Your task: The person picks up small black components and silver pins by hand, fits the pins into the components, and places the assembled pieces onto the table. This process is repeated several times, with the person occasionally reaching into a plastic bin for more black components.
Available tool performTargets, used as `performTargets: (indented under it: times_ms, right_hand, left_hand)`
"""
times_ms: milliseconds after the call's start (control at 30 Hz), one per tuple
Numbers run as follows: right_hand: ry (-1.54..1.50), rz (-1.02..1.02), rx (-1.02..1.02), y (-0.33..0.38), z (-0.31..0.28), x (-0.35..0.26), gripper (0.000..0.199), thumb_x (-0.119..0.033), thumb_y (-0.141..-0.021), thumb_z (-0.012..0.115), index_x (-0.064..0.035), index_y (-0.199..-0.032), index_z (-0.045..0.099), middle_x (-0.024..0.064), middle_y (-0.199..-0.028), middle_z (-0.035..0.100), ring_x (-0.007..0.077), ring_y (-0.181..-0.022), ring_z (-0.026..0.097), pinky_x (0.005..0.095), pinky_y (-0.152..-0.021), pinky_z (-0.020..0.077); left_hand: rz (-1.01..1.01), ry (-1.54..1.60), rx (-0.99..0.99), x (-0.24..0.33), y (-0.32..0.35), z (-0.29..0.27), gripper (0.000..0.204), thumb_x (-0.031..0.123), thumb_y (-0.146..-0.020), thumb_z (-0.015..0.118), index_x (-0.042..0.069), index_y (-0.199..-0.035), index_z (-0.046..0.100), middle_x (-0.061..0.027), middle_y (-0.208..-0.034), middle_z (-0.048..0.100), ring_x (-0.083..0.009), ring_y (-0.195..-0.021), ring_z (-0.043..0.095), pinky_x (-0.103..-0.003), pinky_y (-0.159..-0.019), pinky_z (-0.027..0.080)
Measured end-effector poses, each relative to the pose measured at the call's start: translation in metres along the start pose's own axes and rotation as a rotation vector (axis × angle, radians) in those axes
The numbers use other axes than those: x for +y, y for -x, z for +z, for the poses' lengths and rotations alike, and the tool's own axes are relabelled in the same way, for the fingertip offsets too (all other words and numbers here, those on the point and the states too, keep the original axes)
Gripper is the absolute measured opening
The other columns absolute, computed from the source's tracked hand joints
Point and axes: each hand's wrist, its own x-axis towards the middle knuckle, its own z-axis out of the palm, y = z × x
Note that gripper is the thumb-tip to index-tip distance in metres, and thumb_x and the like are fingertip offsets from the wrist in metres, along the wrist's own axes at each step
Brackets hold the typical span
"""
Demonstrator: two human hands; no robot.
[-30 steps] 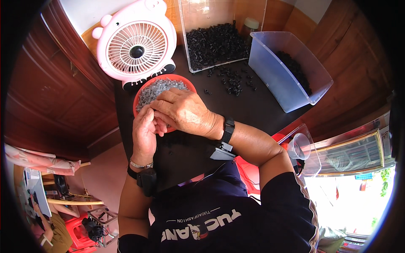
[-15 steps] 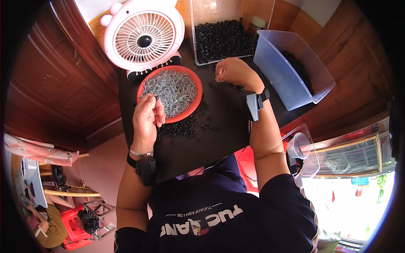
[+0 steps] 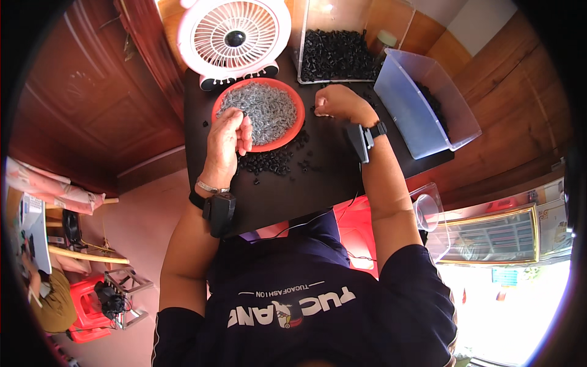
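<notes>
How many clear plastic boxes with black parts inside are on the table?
2: one clear box at the far edge beside the fan, one bluish clear box at the right, tilted. None seems hidden.

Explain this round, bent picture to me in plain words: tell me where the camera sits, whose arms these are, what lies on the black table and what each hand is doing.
There is no machine here, only a person working with bare hands. The camera sits on the person's head and looks straight down through a very wide lens, which is why straight edges bend. The two forearms rising from the bottom are the wearer's own.

On the black table stand a round red bowl of small grey metal pieces, a white and pink desk fan, a clear box of small black parts and an empty-looking pale blue plastic tub. A loose pile of black parts lies beside the bowl.

The left hand rests curled at the bowl's edge. The right hand is closed on the table near the clear box. What either holds is hidden.
</notes>
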Motion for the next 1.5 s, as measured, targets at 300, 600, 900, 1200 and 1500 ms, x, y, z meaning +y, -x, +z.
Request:
performTargets:
  times_ms: [300,600,900,1200,1500]
  right_hand:
    - [-0.127,-0.273,-0.039,0.065,0.03,-0.029,0.017,-0.018,-0.077,0.07,-0.0044,-0.087,0.068,0.0098,-0.076,0.067,0.0201,-0.071,0.064,0.031,-0.066,0.0495]
    - [0.143,-0.308,-0.05,0.066,0.045,-0.042,0.015,-0.016,-0.075,0.07,-0.0048,-0.082,0.064,0.0105,-0.072,0.065,0.0259,-0.069,0.064,0.0342,-0.064,0.0496]
    - [-0.35,-0.219,0.2,0.056,0.036,-0.052,0.022,-0.011,-0.086,0.062,-0.0013,-0.105,0.067,0.0033,-0.075,0.065,0.0089,-0.071,0.06,0.0237,-0.068,0.0487]
    - [-0.858,-0.441,0.193,0.011,0.054,-0.123,0.012,-0.006,-0.092,0.06,-0.0004,-0.102,0.062,0.0016,-0.087,0.064,0.0071,-0.071,0.059,0.0206,-0.068,0.0485]
    - [-1.068,-0.464,0.129,0.01,0.067,-0.106,0.012,-0.005,-0.091,0.061,0.0022,-0.1,0.064,0.0044,-0.082,0.066,0.0113,-0.075,0.062,0.0258,-0.071,0.052]
  left_hand:
    - [-0.015,0.056,-0.046,0.002,0.004,0.001,0.027,0.028,-0.097,0.046,0.011,-0.077,0.05,0.0016,-0.061,0.049,-0.0086,-0.045,0.047,-0.021,-0.039,0.032]
    - [-0.002,0.051,-0.086,-0.005,0.002,0.002,0.025,0.029,-0.096,0.046,0.011,-0.079,0.05,0.0019,-0.062,0.047,-0.0096,-0.046,0.046,-0.021,-0.04,0.031]
    - [-0.056,0.057,-0.179,-0.005,0.003,0.004,0.023,0.027,-0.096,0.046,0.008,-0.084,0.052,0.0,-0.064,0.049,-0.0104,-0.049,0.048,-0.021,-0.041,0.034]
    - [-0.038,0.235,-0.239,0.0,0.004,0.0,0.022,0.026,-0.096,0.045,0.006,-0.093,0.054,-0.0019,-0.066,0.051,-0.0131,-0.052,0.051,-0.023,-0.044,0.037]
    - [-0.026,0.216,-0.147,-0.007,-0.001,-0.004,0.019,0.025,-0.095,0.046,0.007,-0.095,0.053,-0.0055,-0.071,0.057,-0.0151,-0.054,0.055,-0.023,-0.045,0.04]
